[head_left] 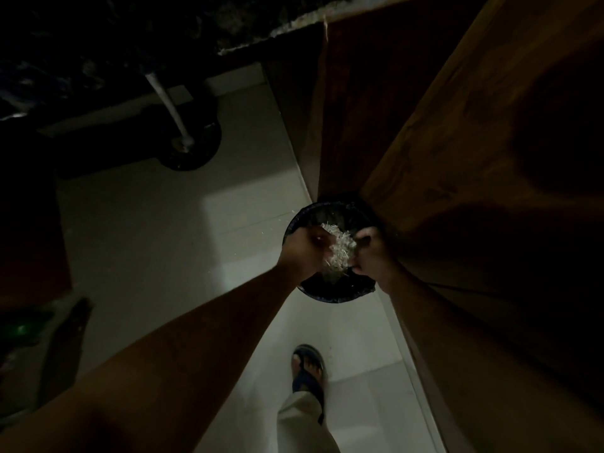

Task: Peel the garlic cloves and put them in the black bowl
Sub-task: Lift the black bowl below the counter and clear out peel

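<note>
The scene is very dim. A clump of pale, papery garlic skins (340, 248) sits between my two hands over a round black container (327, 294) standing on the floor; it looks like a bin with a black liner. My left hand (304, 250) cups the clump from the left with curled fingers. My right hand (372, 253) grips it from the right. A few skin flecks lie on the container's inner wall. I see no whole garlic cloves.
A brown wooden cabinet door (457, 142) stands open on the right, right beside the container. A dark stone counter edge (261, 37) runs overhead. A white pipe (170, 109) drops to the pale tiled floor (163, 223). My sandalled foot (309, 371) stands below.
</note>
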